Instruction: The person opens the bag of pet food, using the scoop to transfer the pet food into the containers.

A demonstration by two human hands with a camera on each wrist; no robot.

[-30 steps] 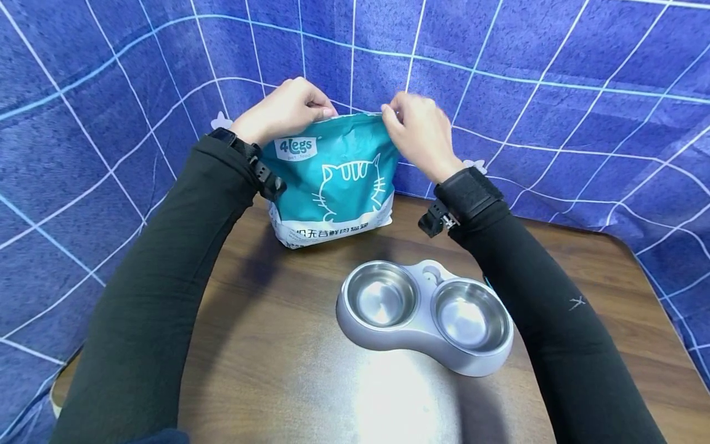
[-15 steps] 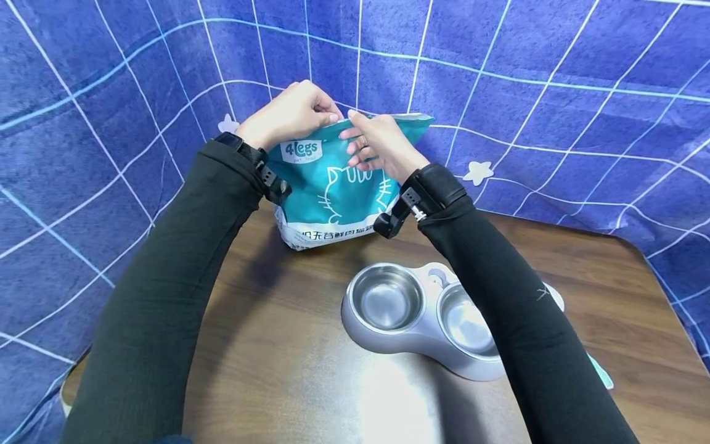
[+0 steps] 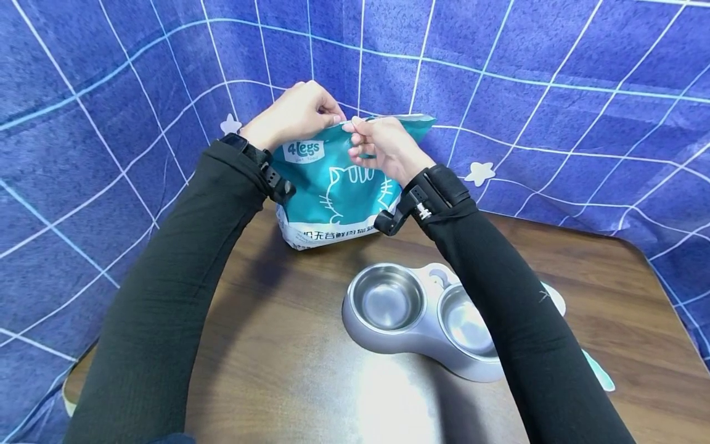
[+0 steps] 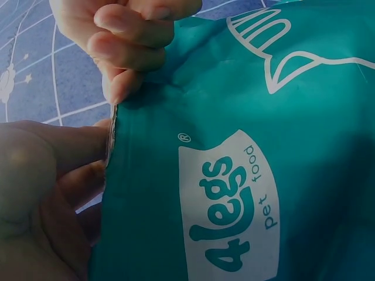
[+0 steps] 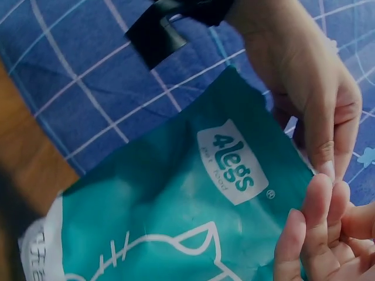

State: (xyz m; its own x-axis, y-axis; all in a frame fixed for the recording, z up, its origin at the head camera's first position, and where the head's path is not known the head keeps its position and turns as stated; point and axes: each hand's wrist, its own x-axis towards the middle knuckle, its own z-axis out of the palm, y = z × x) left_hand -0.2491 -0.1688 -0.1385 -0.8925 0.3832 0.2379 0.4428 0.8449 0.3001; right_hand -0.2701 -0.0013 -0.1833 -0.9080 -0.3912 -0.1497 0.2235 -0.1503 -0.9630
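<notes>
A teal and white pet food bag (image 3: pixel 355 191) with a cat outline stands upright at the back of the table. At its top edge, left of the middle, my left hand (image 3: pixel 302 111) pinches the rim between thumb and fingers. Right beside it, my right hand (image 3: pixel 388 142) pinches the same edge near the middle, its other fingers loosely bent in front of the bag. The left wrist view has both hands close together on the rim of the bag (image 4: pixel 146 175). In the right wrist view, the left thumb nearly meets the right fingertips (image 5: pixel 319 199).
A grey double feeder (image 3: pixel 410 339) with two steel bowls stands on the wooden table (image 3: pixel 277 370), partly under my right forearm. A mint-coloured handle (image 3: pixel 599 370) and a white rounded piece (image 3: pixel 554 299) show past that arm. Blue grid-patterned cloth (image 3: pixel 499 49) surrounds the table.
My right hand has left the bag's right top corner, moved left along the edge to beside my left hand, and now pinches there. The left hand keeps its hold.
</notes>
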